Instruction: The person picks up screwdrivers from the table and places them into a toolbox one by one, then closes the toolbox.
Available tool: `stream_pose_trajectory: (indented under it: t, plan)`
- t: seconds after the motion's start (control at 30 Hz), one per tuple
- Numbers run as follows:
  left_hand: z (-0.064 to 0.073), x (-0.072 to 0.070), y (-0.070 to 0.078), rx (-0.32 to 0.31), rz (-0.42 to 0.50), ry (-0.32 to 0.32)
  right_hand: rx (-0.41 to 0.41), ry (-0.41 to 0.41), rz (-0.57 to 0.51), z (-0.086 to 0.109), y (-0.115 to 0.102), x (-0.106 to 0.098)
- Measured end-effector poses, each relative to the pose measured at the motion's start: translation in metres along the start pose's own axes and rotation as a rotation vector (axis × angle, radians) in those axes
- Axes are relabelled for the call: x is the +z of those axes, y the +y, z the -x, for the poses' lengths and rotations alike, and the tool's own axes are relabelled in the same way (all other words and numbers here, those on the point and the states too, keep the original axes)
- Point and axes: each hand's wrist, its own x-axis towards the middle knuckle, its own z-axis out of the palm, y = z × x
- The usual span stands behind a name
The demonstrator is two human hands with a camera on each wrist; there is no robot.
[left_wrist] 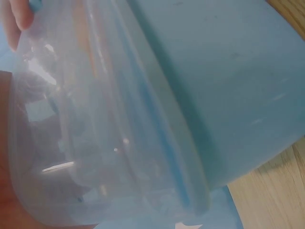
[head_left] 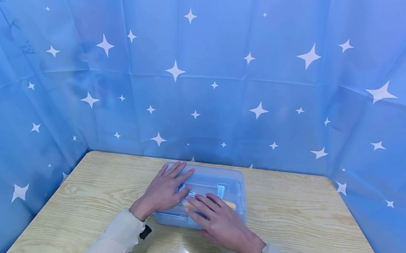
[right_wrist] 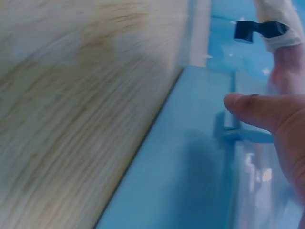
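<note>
A blue plastic storage box (left_wrist: 238, 90) with a see-through lid (head_left: 232, 176) stands shut near the back of the table. My left hand (head_left: 166, 191) lies on the lid's left side, its fingers spread and straight. Over the front right part of the lid, my right hand (head_left: 222, 225) has its fingers extended. Through the lid I can make out an orange strip (head_left: 230, 204) and a small blue item (head_left: 220, 191); their kinds are unclear. In the right wrist view, the thumb (right_wrist: 255, 109) is beside a blue latch (right_wrist: 250, 135) on the box's edge.
The box is on a wood-grain table (head_left: 291, 211). Blue curtains (head_left: 218, 61) with white stars hang behind the table and along both sides. Each wrist wears a black strap, such as the one (right_wrist: 259, 31) in the right wrist view.
</note>
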Motion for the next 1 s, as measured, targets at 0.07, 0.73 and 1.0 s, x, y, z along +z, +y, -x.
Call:
stream_pose_trajectory:
  t: [0.07,0.73,1.0]
  plan:
    - [0.000,0.000,0.000,-0.001,-0.001,0.000,-0.012,0.002,0.038,0.001,0.000,0.003]
    - [0.000,0.000,0.000,0.002,0.008,0.007,-0.075,0.063,0.131,0.007,0.000,0.015]
    - [0.000,0.000,0.000,0.007,0.014,0.015,-0.075,0.032,0.165,0.007,0.000,0.016]
